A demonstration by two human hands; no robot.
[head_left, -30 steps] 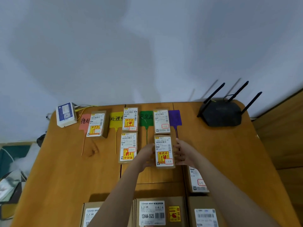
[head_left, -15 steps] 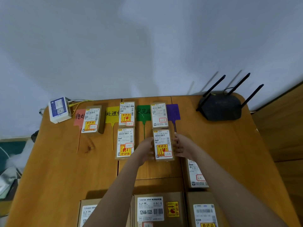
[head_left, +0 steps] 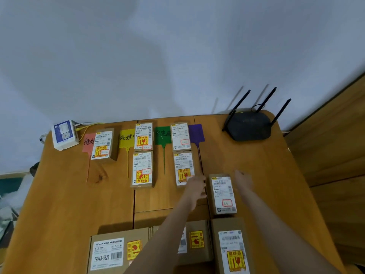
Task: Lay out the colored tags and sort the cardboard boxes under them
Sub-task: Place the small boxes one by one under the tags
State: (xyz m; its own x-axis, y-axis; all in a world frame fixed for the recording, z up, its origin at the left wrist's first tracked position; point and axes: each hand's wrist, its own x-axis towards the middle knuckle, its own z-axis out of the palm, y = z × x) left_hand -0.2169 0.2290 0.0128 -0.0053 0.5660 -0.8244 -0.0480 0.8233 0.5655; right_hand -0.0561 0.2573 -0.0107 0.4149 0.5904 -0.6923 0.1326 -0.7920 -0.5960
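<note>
Sorting midway: four tags [head_left: 126, 138] laid, five boxes [head_left: 142, 169] placed beneath; hands [head_left: 195, 187] open, flanking sixth box [head_left: 222, 194]; three unsorted.

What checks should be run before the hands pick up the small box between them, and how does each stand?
1. Both hands flank the small box: left hand, right hand - ok.
2. Box gripped: not ok, both hands open.
3. Four tags laid out, red tag through purple tag - ok.
4. Space below the purple tag free - ok.
5. Stamp on the box readable for sorting - cannot tell.
</note>
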